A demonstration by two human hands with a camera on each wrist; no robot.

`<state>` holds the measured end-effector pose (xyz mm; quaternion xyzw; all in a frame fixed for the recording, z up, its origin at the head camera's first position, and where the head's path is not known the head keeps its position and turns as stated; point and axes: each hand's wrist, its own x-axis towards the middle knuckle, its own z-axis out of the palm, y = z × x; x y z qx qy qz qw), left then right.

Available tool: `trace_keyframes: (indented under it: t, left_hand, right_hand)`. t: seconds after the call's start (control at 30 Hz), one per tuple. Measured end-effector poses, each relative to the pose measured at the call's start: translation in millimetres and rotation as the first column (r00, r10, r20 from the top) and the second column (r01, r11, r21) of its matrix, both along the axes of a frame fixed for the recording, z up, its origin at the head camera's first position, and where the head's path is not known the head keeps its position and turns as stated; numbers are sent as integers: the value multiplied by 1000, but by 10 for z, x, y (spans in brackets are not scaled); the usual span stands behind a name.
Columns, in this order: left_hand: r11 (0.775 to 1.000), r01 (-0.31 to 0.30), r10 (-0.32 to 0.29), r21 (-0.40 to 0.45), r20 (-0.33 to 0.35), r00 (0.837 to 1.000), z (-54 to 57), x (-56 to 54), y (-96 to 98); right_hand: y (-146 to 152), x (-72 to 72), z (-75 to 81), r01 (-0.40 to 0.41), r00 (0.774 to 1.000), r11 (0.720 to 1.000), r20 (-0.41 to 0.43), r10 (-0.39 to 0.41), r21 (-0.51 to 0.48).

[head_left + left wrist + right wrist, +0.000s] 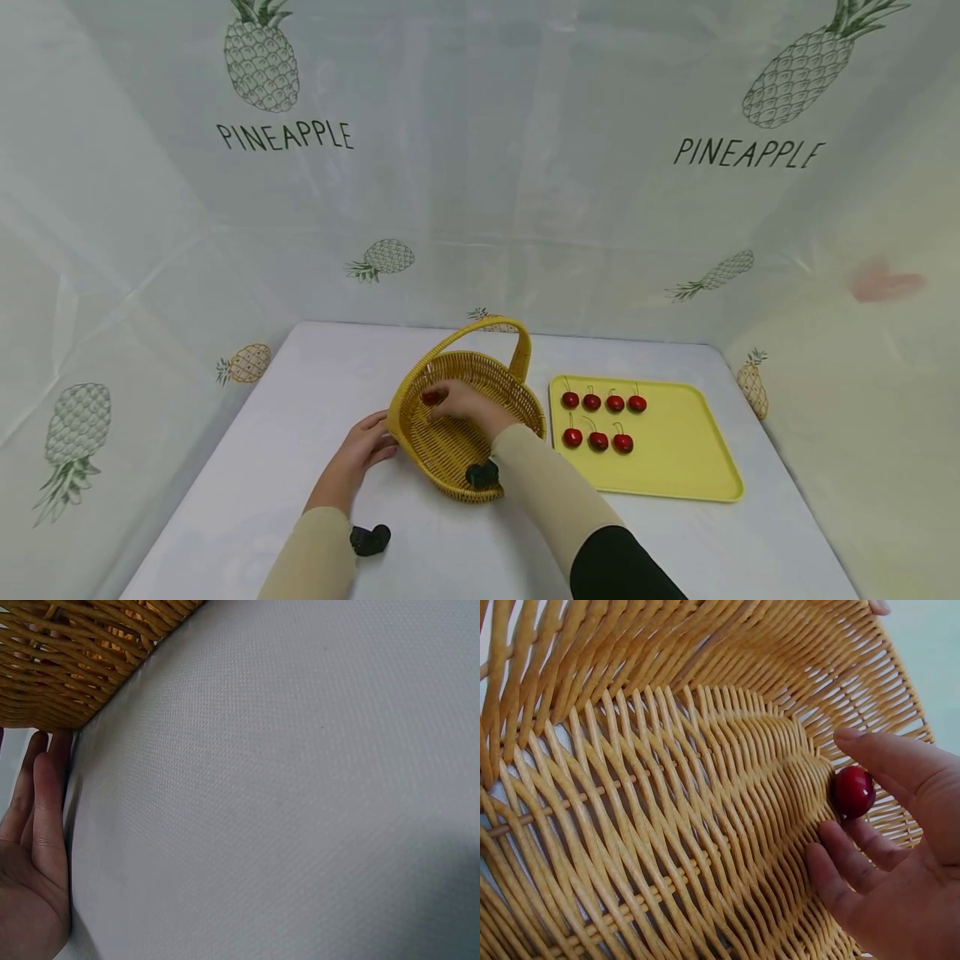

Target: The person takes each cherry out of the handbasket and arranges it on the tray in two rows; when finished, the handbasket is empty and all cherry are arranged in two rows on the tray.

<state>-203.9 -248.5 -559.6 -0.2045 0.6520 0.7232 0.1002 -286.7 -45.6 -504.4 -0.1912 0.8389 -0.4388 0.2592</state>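
Note:
A yellow wicker basket (450,454) with an arched handle tilts toward me on the white table. My right hand (463,400) reaches inside it, holding a dark red cherry (853,792) between thumb and fingers, close to the woven wall. In the right wrist view the fingers curve around the cherry from above and below; its stem is hidden. At the basket's left side, my left hand (366,442) rests with extended fingers against the outside. The left wrist view has these fingers (46,817) reaching under the basket's edge.
Right of the basket lies a yellow tray (682,442) with several stemmed cherries (597,440) in two rows on its left half. A pale sheet (525,208) printed with pineapples hangs behind the table (285,467). Black wrist devices (371,540) sit on both forearms.

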Motion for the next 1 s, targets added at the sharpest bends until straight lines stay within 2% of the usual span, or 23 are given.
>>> trace_keyframes:
  t: [0.37,0.7,1.0]
  left_hand:
    - [1000,-2,2,-10,-1,1000,19,3,12]
    - [1000,-4,4,-24,1,1000,24,-3,31]
    - [1000,-6,6,-22,-4,1000,41,17,37]
  right_hand:
    - [-9,-32,-20,5,1000,999,-18,-4,33]
    - [17,-16,-13,24,1000,1000,0,-24,-5]
    - [81,-14,-3,26,999,999,-21,-25,46]
